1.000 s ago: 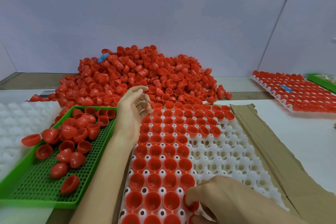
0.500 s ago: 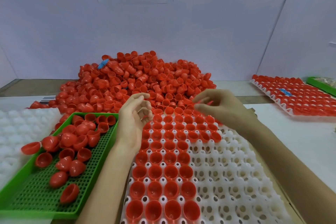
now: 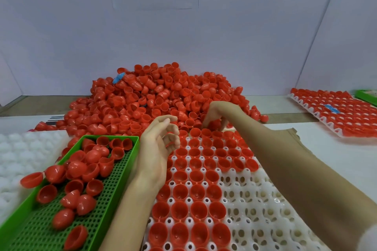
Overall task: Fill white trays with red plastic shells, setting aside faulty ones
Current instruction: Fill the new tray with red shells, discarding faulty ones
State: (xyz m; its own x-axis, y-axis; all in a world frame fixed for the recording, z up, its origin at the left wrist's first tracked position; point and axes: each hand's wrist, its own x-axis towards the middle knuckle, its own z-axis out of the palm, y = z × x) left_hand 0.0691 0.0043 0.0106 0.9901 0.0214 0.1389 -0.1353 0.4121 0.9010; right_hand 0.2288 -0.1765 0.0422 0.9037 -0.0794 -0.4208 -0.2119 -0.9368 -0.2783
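- White tray [image 3: 255, 199]: upper rows and left columns filled, lower right cells empty.
- Right hand [image 3: 221, 113] in shell pile [image 3: 153, 98], left hand [image 3: 158, 149] curled; grips cannot be told.

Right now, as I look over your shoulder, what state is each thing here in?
white tray, partly filled, right side bare
green tray, holding loose shells lying every way
shell pile, heaped at the back
far tray, full of shells
left hand, fingers curled above the white tray; hold unclear
right hand, fingertips down at the pile's near edge; hold unclear
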